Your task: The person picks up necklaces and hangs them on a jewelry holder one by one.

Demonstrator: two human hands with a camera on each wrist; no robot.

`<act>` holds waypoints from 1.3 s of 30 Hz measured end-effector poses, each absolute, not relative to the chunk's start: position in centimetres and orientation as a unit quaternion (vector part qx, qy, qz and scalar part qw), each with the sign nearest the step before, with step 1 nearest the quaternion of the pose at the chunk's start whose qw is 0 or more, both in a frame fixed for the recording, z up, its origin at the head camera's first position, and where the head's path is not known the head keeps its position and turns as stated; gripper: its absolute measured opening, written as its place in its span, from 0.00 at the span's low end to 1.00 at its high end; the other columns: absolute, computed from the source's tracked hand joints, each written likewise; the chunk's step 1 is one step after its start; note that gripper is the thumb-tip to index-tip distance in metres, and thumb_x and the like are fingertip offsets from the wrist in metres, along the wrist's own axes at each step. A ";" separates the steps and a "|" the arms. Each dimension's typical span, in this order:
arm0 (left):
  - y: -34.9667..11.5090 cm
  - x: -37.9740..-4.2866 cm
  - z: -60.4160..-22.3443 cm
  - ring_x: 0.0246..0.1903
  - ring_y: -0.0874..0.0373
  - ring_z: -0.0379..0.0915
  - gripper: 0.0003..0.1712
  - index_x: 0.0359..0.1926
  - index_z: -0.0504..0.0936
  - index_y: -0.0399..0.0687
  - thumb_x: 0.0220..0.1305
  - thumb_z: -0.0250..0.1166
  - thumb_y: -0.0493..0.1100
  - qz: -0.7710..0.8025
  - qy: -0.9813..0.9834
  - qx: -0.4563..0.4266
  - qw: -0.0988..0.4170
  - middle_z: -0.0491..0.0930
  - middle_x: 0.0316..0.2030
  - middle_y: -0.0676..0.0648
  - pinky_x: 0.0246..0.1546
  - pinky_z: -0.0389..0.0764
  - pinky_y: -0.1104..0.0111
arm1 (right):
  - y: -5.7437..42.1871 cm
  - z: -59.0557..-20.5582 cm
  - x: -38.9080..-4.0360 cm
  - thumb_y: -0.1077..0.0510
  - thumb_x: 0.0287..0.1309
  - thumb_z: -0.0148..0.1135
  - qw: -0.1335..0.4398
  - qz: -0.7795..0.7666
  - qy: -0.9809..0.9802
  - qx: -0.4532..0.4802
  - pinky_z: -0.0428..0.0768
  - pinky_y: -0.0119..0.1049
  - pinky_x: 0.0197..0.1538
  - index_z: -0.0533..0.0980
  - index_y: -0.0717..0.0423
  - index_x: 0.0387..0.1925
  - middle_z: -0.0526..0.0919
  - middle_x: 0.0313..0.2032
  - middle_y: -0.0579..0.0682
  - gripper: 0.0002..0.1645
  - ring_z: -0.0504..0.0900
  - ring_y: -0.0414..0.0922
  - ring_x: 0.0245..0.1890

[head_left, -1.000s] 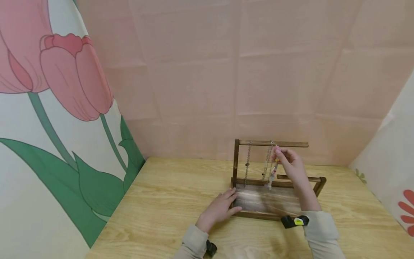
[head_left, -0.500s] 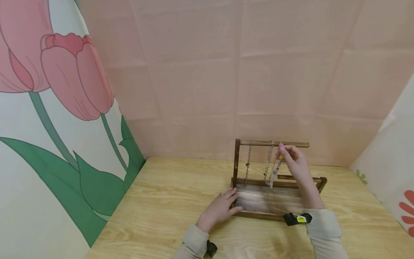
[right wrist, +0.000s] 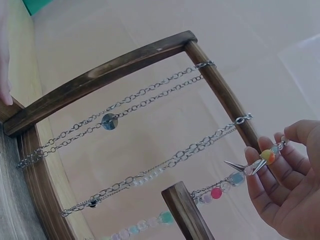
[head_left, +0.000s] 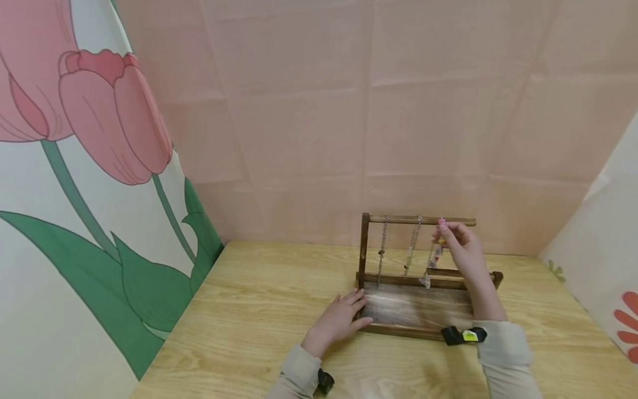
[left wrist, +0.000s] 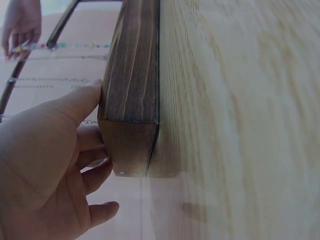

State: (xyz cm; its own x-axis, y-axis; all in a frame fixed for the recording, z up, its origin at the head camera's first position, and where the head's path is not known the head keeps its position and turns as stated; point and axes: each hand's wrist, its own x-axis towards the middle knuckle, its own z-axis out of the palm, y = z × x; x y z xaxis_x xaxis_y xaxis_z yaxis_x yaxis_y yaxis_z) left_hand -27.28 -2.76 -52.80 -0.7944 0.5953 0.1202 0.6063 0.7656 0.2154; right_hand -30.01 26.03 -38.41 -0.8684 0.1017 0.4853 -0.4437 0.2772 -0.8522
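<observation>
A dark wooden jewellery stand [head_left: 399, 332] has a tray base, an upper bar [right wrist: 227, 100] and a shorter lower bar [right wrist: 185, 210]. My right hand [head_left: 464, 246] pinches the upper end of a necklace with coloured beads [right wrist: 216, 193] near the upper bar's right part. The beaded strand hangs down past the lower bar, its far end over the tray. My left hand [head_left: 339, 317] rests at the tray's front left corner, thumb along the front edge [left wrist: 131, 65] and fingers at the end wall. Two silver chain necklaces, one with a round pendant [right wrist: 109, 121], hang from the upper bar.
The stand sits on a light wood-grain table [head_left: 259, 299]. Behind it rises a pink backdrop [head_left: 299, 138]. A tulip-printed panel [head_left: 114, 122] borders the left, and a white panel with red petals [head_left: 630, 318] the right.
My right hand has moved rightward along the upper bar with the beaded necklace, away from the two chain necklaces. The left hand and the stand have stayed put.
</observation>
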 end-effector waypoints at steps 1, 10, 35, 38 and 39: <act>-2.8 -27.3 -52.8 0.70 0.59 0.44 0.39 0.69 0.60 0.51 0.66 0.40 0.68 -0.122 -0.939 -0.320 0.022 0.52 0.71 0.52 0.67 0.57 0.52 | 26.1 -38.4 -30.0 0.54 0.66 0.52 0.231 0.592 -0.764 0.112 0.79 0.22 0.36 0.73 0.60 0.42 0.81 0.31 0.37 0.13 0.82 0.34 0.30; -2.8 -27.2 -52.8 0.70 0.57 0.45 0.38 0.68 0.61 0.49 0.67 0.40 0.67 -0.126 -0.937 -0.323 0.027 0.53 0.70 0.51 0.67 0.57 0.51 | 26.7 -38.3 -30.0 0.55 0.65 0.52 0.237 0.604 -0.753 0.111 0.79 0.21 0.34 0.74 0.59 0.40 0.81 0.31 0.38 0.10 0.82 0.33 0.29; -2.8 -27.0 -52.4 0.70 0.56 0.45 0.37 0.68 0.62 0.48 0.67 0.42 0.65 -0.140 -0.936 -0.324 0.018 0.52 0.71 0.50 0.67 0.57 0.54 | 28.1 -37.3 -28.2 0.57 0.65 0.53 0.239 0.626 -0.736 0.094 0.78 0.20 0.33 0.76 0.50 0.38 0.82 0.30 0.38 0.06 0.81 0.32 0.30; -2.7 -27.0 -52.5 0.70 0.56 0.45 0.37 0.68 0.62 0.48 0.68 0.42 0.65 -0.141 -0.935 -0.323 0.018 0.52 0.71 0.50 0.67 0.57 0.54 | 28.6 -37.6 -28.5 0.56 0.65 0.52 0.241 0.623 -0.738 0.093 0.78 0.20 0.33 0.75 0.49 0.40 0.83 0.31 0.37 0.06 0.81 0.31 0.31; -2.7 -27.0 -52.5 0.70 0.56 0.45 0.37 0.68 0.62 0.48 0.68 0.42 0.65 -0.142 -0.935 -0.324 0.018 0.52 0.71 0.50 0.67 0.57 0.54 | 28.8 -37.8 -28.6 0.56 0.65 0.52 0.241 0.625 -0.737 0.093 0.78 0.20 0.33 0.75 0.50 0.40 0.83 0.31 0.37 0.06 0.82 0.31 0.31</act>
